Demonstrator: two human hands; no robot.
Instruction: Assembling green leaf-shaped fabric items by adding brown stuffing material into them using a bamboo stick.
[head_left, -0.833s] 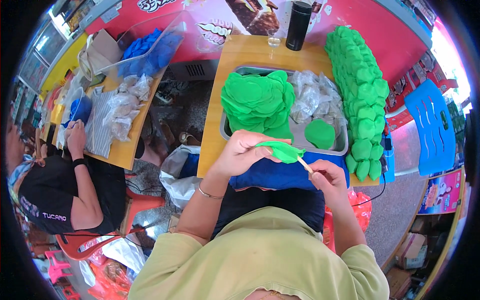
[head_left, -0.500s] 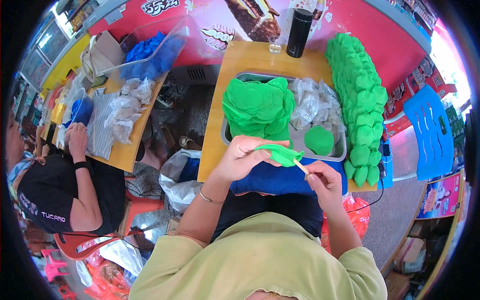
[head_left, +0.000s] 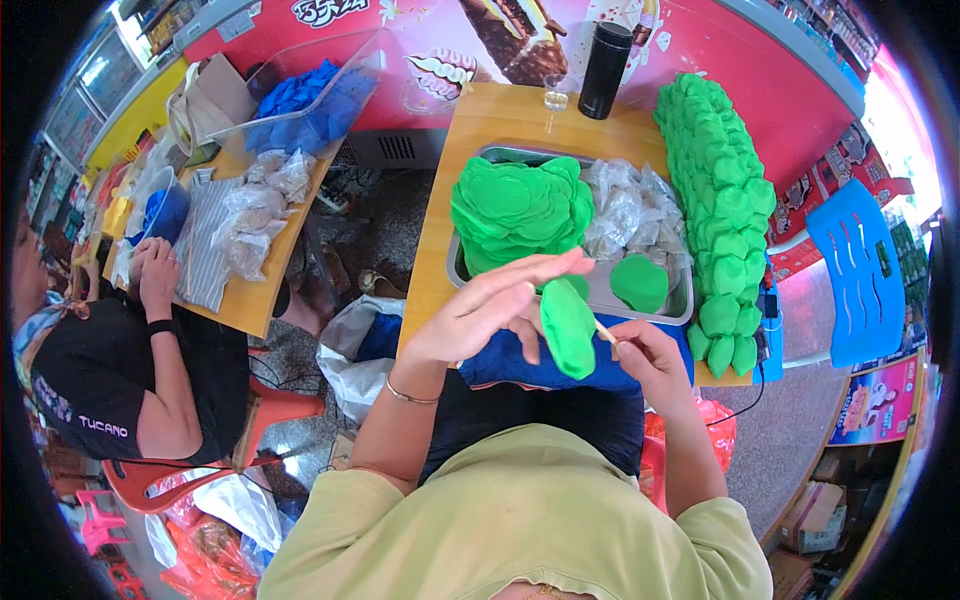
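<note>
My left hand [head_left: 490, 308] has its fingers stretched out, with the lower fingertips close beside a cupped green petal-shaped piece [head_left: 567, 330]. Whether those fingertips touch the piece I cannot tell. Between thumb and fingers, my right hand [head_left: 652, 362] pinches a thin wooden stick [head_left: 604, 331], whose far end meets the right edge of the piece. Just beyond my hands, a metal tray [head_left: 682, 312] holds a stack of flat green rounds [head_left: 522, 208], clear plastic bags of small contents [head_left: 632, 210] and a single green round [head_left: 639, 283].
A long heap of cupped green pieces [head_left: 722, 210] lines the right side of the wooden table [head_left: 425, 300]. A black bottle [head_left: 605, 72] and a clear cup [head_left: 556, 93] stand at the back. On the left, a co-worker [head_left: 120, 370] sits at another table; a blue chair [head_left: 858, 270] stands right.
My left fingers have opened from their grip and stretched out. The green piece has swung from lying nearly flat to hanging upright beside the stick. My right hand stays almost where it was.
</note>
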